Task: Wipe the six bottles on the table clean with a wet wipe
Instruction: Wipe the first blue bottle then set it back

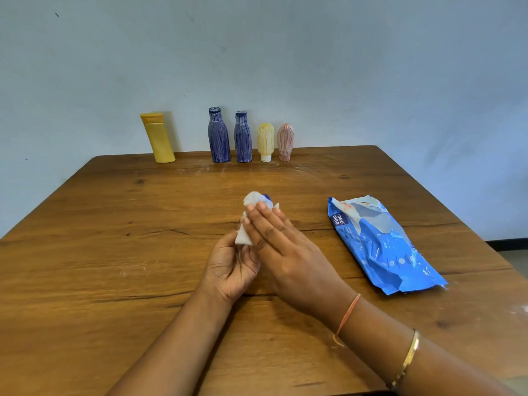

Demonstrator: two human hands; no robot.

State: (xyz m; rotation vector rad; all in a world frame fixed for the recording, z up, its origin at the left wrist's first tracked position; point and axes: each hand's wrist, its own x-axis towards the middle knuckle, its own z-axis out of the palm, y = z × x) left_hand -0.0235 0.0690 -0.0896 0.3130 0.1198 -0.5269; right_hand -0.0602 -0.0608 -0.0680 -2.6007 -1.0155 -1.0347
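**Q:** What stands along the far edge of the table (114,224), read from the left?

**A:** A yellow bottle (158,137), leaning slightly. Well apart from it stand a taller blue bottle (219,135) and a shorter blue bottle (243,137), just beside each other. Next come a pale yellow tube (265,141) and a pink tube (285,141), both standing on their caps. All five are against the wall.

**Q:** Where is the sixth bottle (266,197)?

**A:** Above the middle of the table, between the two hands. It is wrapped in the wet wipe (251,199), so only a patch of blue shows at its top.

**Q:** Describe each grip.

**A:** The left hand (231,267) is palm up with its thumb and fingers curled, and its grip closes round the lower end of the wrapped bottle. The right hand (277,238) lies over the wipe with straight fingers laid flat on it, grasping nothing. Its wrist carries an orange thread (347,318) and a gold bangle (407,360).

**Q:** And at the right?

**A:** A blue wipes pack (383,244) lies flat on the table, clear of the hands.
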